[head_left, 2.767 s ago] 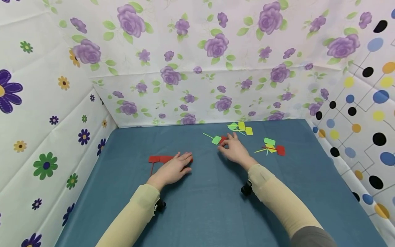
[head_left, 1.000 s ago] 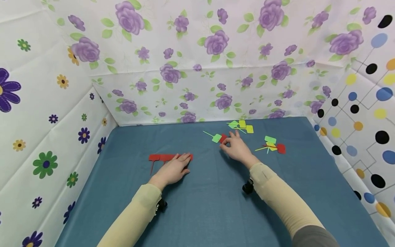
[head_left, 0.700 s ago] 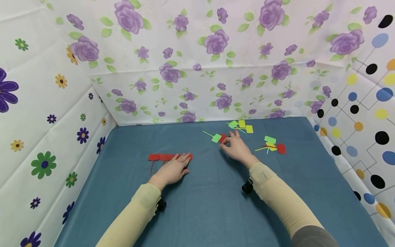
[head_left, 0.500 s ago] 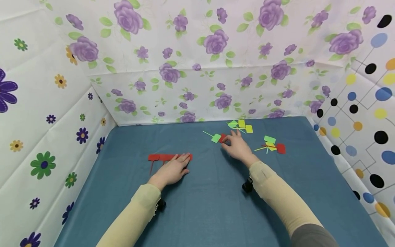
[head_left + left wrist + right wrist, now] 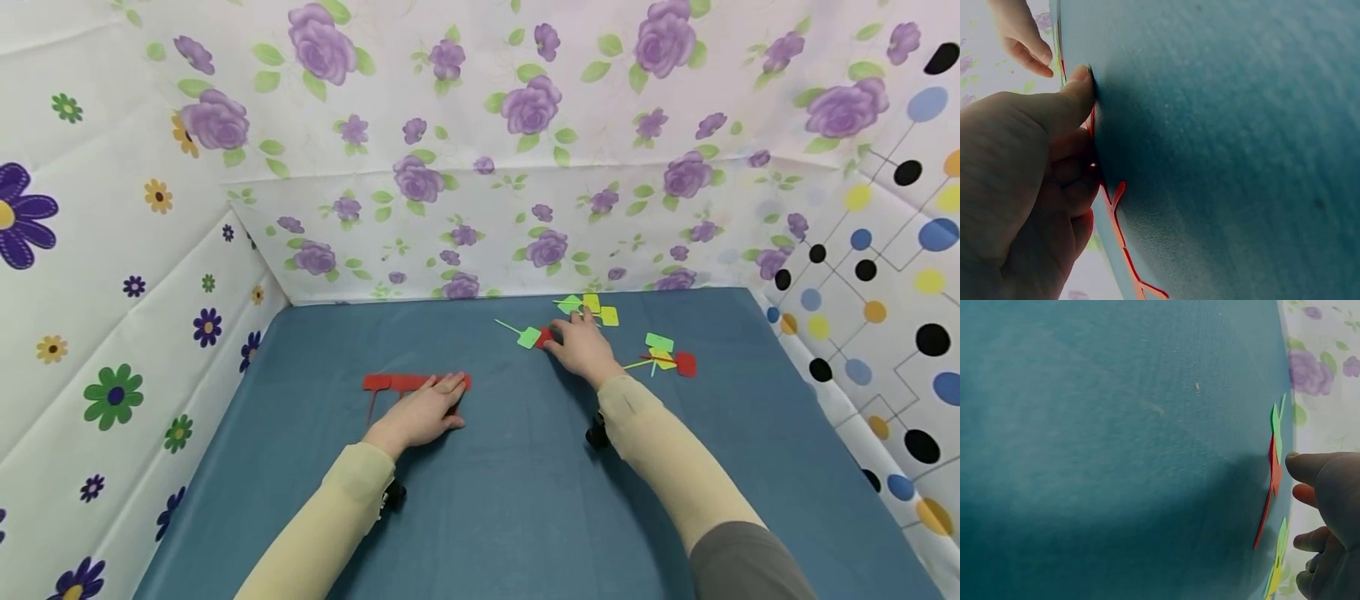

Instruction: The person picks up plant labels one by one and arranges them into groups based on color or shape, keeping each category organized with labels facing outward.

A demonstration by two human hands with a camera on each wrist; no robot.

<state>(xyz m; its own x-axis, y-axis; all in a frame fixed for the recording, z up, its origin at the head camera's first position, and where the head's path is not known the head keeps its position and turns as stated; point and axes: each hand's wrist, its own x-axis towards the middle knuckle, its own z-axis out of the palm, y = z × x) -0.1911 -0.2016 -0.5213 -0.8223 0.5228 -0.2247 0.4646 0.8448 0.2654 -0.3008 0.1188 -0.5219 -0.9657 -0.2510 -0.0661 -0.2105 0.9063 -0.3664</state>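
Flat red tags with thin stems (image 5: 378, 382) lie in a row at the left of the blue cloth. My left hand (image 5: 416, 417) rests on the right part of this row with its fingers fairly straight, hiding some tags; the left wrist view shows the red edges (image 5: 1124, 247) running below the fingers. At the back, my right hand (image 5: 581, 343) hovers with bent, spread fingers beside a red tag (image 5: 543, 337), which overlaps a green tag (image 5: 528, 337). Nothing shows between its fingers in the right wrist view, where the red tag (image 5: 1275, 469) lies just beyond the fingertips.
Behind my right hand lies a cluster of green and yellow tags (image 5: 610, 317), partly covered by the fingers. Further right sits a second pile with a red tag (image 5: 686, 364), a green one (image 5: 660, 342) and yellow. Patterned cloth walls (image 5: 480, 208) enclose the table's back and sides.
My right hand has shifted slightly toward the back, its thumb and index finger opening from a near ring. My left hand stays on the red row.
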